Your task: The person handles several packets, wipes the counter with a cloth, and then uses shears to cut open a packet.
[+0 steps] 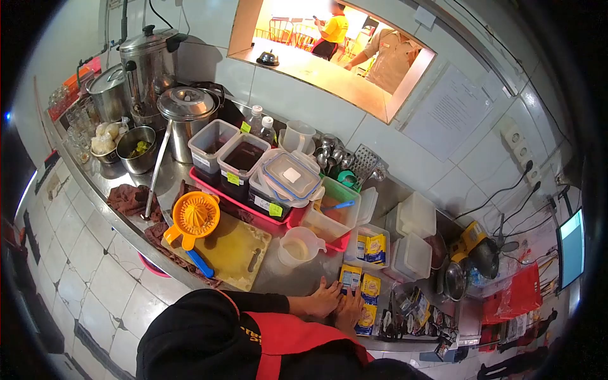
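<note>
Orange juicer (194,216) on cutting board (235,253); plastic jug (297,246) beside it; lidded containers in red tray (215,189).

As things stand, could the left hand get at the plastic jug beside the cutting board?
Probably yes: the left hand rests on the counter just below the plastic jug, with bare steel between them and nothing across the way.

A steel counter (297,278) runs along the tiled wall. A wooden cutting board (235,248) lies on it; the orange juicer (193,218) overlaps the board's left end, a red tray (253,206) sits behind, a plastic jug (297,246) just right.
</note>
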Available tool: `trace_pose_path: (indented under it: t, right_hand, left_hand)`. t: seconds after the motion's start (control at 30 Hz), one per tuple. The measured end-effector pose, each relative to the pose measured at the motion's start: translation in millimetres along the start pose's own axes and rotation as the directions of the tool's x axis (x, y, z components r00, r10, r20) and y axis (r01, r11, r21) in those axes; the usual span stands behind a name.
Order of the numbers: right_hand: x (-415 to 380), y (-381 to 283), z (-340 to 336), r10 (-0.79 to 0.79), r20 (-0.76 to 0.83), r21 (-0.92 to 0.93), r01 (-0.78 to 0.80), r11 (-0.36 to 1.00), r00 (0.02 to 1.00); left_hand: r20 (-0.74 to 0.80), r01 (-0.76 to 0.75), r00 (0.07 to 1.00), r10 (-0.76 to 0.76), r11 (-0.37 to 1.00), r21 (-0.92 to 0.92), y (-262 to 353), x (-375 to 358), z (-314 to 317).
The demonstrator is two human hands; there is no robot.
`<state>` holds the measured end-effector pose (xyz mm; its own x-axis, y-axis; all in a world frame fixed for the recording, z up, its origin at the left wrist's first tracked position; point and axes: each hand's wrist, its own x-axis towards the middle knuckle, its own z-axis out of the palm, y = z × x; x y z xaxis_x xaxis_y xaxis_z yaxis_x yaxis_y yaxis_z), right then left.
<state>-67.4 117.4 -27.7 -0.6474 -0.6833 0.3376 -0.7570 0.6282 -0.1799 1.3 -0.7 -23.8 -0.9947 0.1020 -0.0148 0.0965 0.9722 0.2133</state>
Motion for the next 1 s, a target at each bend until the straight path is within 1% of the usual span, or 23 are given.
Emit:
trace_pose_path:
  t: [0.17, 0.27, 0.33, 0.47, 0.53, 0.67, 0.77, 0.83, 0.87, 0.93, 0.97, 1.0]
  right_hand:
    - [0, 3, 7, 0.048, 0.000, -0.032, -0.048, 0.998, 0.999]
    - [-1, 3, 7, 0.034, 0.007, -0.057, -0.034, 0.998, 0.999]
    - [3, -3, 1, 0.086, 0.026, -0.040, -0.085, 0.996, 0.996]
    - [1, 2, 8, 0.060, 0.002, -0.054, -0.060, 0.997, 0.998]
    - [1, 3, 6, 0.040, -0.023, -0.055, -0.041, 0.998, 0.999]
    - [5, -1, 3, 0.043, -0.001, -0.057, -0.043, 0.997, 0.999]
    - [3, 1, 4, 0.046, 0.015, -0.062, -0.045, 0.997, 0.999]
    - [7, 6, 4, -0.042, -0.178, 0.137, 0.067, 0.988, 0.983]
    - [17, 12, 3, -0.051, -0.181, 0.132, 0.075, 0.988, 0.982]
    - [60, -18, -39, -0.123, -0.368, 0.110, 0.175, 0.978, 0.922]
    - [81, -29, -58, -0.097, -0.317, 0.285, 0.192, 0.939, 0.944]
    - [107, -47, -79, -0.074, -0.263, 0.453, 0.191, 0.871, 0.962]
  left_hand:
    - [-0.027, -0.009, 1.000, 0.009, 1.000, -0.019, -4, 4, 8]
    - [-0.001, -0.013, 1.000, 0.013, 1.000, -0.023, -4, 5, 7]
    - [0.041, -0.012, 0.999, 0.012, 1.000, -0.003, -4, 7, 7]
    - [0.080, 0.006, 0.997, -0.002, 0.999, -0.052, -5, 8, 1]
    - [0.144, 0.014, 0.990, 0.001, 0.995, -0.101, -5, 7, -10]
    - [0.165, 0.014, 0.986, 0.004, 0.994, -0.112, -8, 13, -8]
    - [0.172, 0.004, 0.985, 0.011, 0.996, -0.087, -6, 11, -9]
    - [0.217, -0.012, 0.976, 0.016, 1.000, -0.020, -6, 11, -10]
    - [0.208, -0.009, 0.978, 0.013, 1.000, -0.020, -8, 14, -9]
    - [0.161, 0.018, 0.987, -0.006, 0.997, -0.075, -7, 15, 0]
    - [0.176, 0.009, 0.984, 0.006, 0.996, -0.086, -6, 14, 5]
    - [0.139, -0.017, 0.990, 0.030, 0.996, -0.090, -9, 14, 5]
